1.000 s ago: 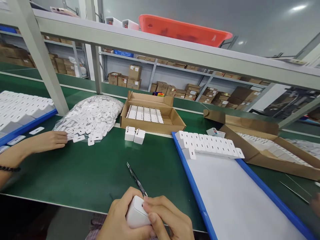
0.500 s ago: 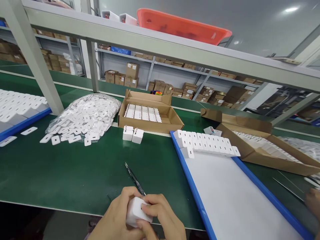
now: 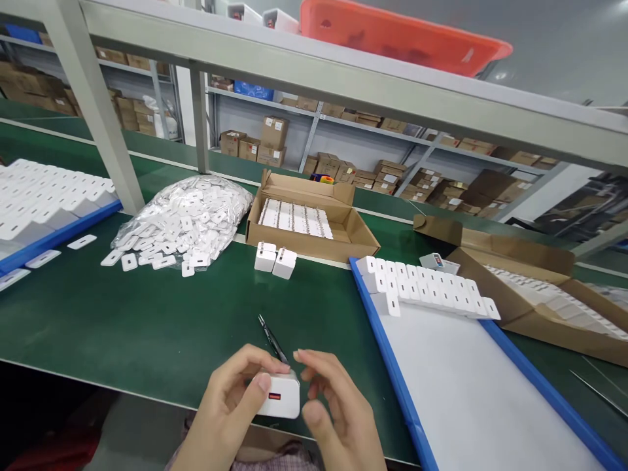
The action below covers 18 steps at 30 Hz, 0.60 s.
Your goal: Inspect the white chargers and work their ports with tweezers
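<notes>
Closest to the bench edge, the L hand (image 3: 228, 409) grips a white charger (image 3: 279, 396) from the left side, fingers curled round its top & back and thumb on the front. The USB port faces up toward the person. The charger is held just above the near edge of the green mat (image 3: 147, 327), at centre. The R hand (image 3: 338, 415) is right beside it w/ fingers loosely curled & slightly spread, pinching nothing; can't tell if the thumb tip touches the charger's right side. Just behind the charger, tweezers (image 3: 271, 338) lie flat on the mat, pointing away & left. To the right is a blue-rimmed tray (image 3: 388, 356) w/ a white floor, mostly bare, and a row of chargers (image 3: 432, 292) packed along its far end. Mid-mat, two chargers (image 3: 275, 260) stand side by side, touching, just in front of an open box (image 3: 350, 226) w/ rows of white parts inside. Left of the box is a clear bag (image 3: 189, 216) stuffed w/ small white plates, w/ a few loose plates (image 3: 130, 260) spilled at its near side. At far left is a second tray (image 3: 53, 226) full of chargers. At far right is another open box (image 3: 515, 297). Overhead, a red bin (image 3: 402, 42) sits on the shelf; cartons (image 3: 272, 134) fill the racks at the back.
</notes>
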Each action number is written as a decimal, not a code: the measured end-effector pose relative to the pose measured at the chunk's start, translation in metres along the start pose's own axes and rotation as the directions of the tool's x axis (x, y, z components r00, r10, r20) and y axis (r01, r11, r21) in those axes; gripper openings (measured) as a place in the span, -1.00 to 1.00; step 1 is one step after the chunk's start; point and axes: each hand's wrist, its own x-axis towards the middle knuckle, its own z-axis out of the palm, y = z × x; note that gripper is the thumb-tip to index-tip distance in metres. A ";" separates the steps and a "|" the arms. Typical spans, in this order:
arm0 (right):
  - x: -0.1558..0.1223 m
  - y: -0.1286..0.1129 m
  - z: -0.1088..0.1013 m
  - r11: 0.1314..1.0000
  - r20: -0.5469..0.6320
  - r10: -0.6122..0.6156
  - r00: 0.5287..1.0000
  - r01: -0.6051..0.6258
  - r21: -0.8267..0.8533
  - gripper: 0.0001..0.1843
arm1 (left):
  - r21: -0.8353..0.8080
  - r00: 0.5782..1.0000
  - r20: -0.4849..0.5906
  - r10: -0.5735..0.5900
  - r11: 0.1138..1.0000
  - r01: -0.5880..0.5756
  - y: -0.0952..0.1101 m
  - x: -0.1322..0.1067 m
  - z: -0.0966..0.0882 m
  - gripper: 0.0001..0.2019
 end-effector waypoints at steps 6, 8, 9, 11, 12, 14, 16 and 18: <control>0.006 -0.007 0.012 0.858 0.120 0.367 0.922 -0.385 0.339 -0.60 | 0.057 0.995 -0.036 0.088 0.995 -0.086 0.009 -0.001 0.007 -0.74; 0.007 -0.010 0.016 0.854 0.103 0.350 0.931 -0.362 0.374 -0.64 | 0.099 0.990 -0.037 0.138 0.986 -0.134 0.007 -0.001 0.008 -0.77; 0.008 -0.012 0.017 0.858 0.088 0.333 0.939 -0.340 0.385 -0.66 | 0.115 0.987 -0.036 0.157 0.982 -0.152 0.006 -0.001 0.008 -0.78; 0.009 -0.014 0.017 0.866 0.061 0.306 0.950 -0.304 0.396 -0.70 | 0.127 0.984 -0.036 0.177 0.977 -0.171 0.004 -0.001 0.008 -0.81; 0.009 -0.015 0.017 0.867 0.056 0.300 0.952 -0.297 0.399 -0.71 | 0.123 0.983 -0.037 0.179 0.977 -0.173 0.003 -0.002 0.007 -0.82; 0.008 -0.015 0.016 0.867 0.059 0.303 0.951 -0.300 0.398 -0.73 | 0.099 0.986 -0.037 0.165 0.982 -0.161 0.002 -0.003 0.007 -0.81; 0.007 -0.014 0.015 0.871 0.047 0.313 0.949 -0.306 0.384 -0.73 | 0.061 0.991 -0.034 0.130 0.990 -0.128 0.001 -0.004 0.007 -0.79; 0.006 -0.013 0.014 0.876 0.029 0.310 0.950 -0.298 0.379 -0.73 | 0.031 0.993 -0.041 0.108 0.994 -0.107 0.001 -0.005 0.006 -0.75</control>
